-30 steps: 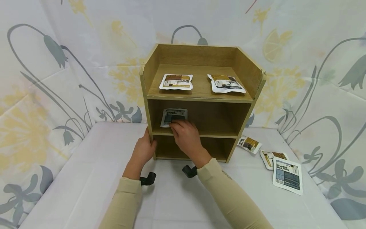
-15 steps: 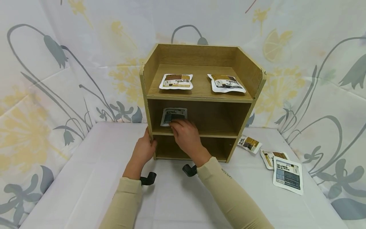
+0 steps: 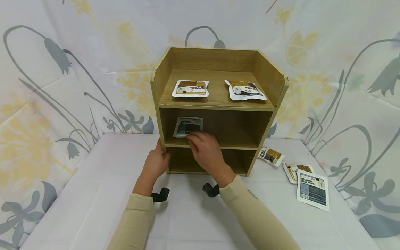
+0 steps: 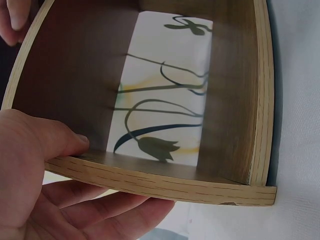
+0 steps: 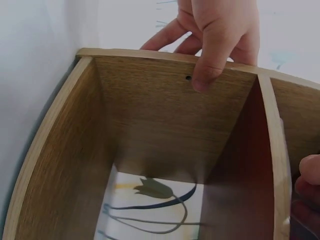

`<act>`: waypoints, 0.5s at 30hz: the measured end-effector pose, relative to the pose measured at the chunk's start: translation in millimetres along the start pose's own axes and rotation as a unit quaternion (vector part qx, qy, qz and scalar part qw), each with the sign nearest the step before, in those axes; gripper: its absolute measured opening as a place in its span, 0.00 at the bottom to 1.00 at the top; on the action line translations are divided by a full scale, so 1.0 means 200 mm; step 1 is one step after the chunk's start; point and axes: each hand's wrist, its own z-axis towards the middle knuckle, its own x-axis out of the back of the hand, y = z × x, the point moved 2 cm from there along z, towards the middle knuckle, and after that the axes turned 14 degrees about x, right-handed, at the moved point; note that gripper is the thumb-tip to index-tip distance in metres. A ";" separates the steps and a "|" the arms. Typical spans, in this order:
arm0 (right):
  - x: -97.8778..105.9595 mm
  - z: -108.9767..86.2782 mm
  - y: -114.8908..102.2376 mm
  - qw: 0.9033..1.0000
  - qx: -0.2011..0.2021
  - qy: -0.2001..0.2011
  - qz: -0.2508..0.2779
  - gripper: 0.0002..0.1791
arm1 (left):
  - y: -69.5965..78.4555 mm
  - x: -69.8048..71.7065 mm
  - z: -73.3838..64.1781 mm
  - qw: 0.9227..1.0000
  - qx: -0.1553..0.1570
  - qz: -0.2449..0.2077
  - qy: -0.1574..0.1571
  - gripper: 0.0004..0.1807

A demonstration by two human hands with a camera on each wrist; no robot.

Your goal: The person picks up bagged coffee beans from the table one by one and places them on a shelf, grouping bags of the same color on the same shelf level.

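Beige sleeves [image 3: 135, 217], cut off below, are seen nearest, in front of the wooden shelf unit [image 3: 215, 108]. White cloth [image 3: 100, 194] is spread before the unit and to both sides. To the unit's right, a slate-and-white pouch [image 3: 313, 190] is laid partly over a brown pouch [image 3: 292, 170]; farther back, a yellow-brown pouch [image 3: 271, 156] is placed beside the unit's right edge, its left end hard to make out.

The unit's left panel is gripped by the left hand [image 3: 155, 161], thumb inside and fingers outside, those fingers being mostly hidden from the head view. At the left of the unit's middle tier, a grey pouch [image 3: 185, 123] is dimmed by shade, its near right corner covered by the right hand [image 3: 206, 151]. The right fingers are bent there; whether the pouch is pinched or only touched cannot be told. Reach is bounded above and below by the unit's boards; width is left toward its right panel.

On the unit's top tier, a brown-topped pouch [image 3: 190, 88] and a gold-topped pouch [image 3: 247, 90] are set apart. Behind the unit, a floral backdrop [image 3: 93, 69] is hung.
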 end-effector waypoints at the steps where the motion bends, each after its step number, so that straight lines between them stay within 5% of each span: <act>1: 0.01 -0.01 0.00 1.000 0.001 0.003 0.002 0.08 | 0.00 0.00 0.00 1.000 -0.002 0.000 0.003 0.34; 15: 0.13 -0.12 0.02 1.000 -0.004 0.015 0.013 0.09 | 0.00 0.00 -0.01 1.000 0.003 0.001 -0.008 0.34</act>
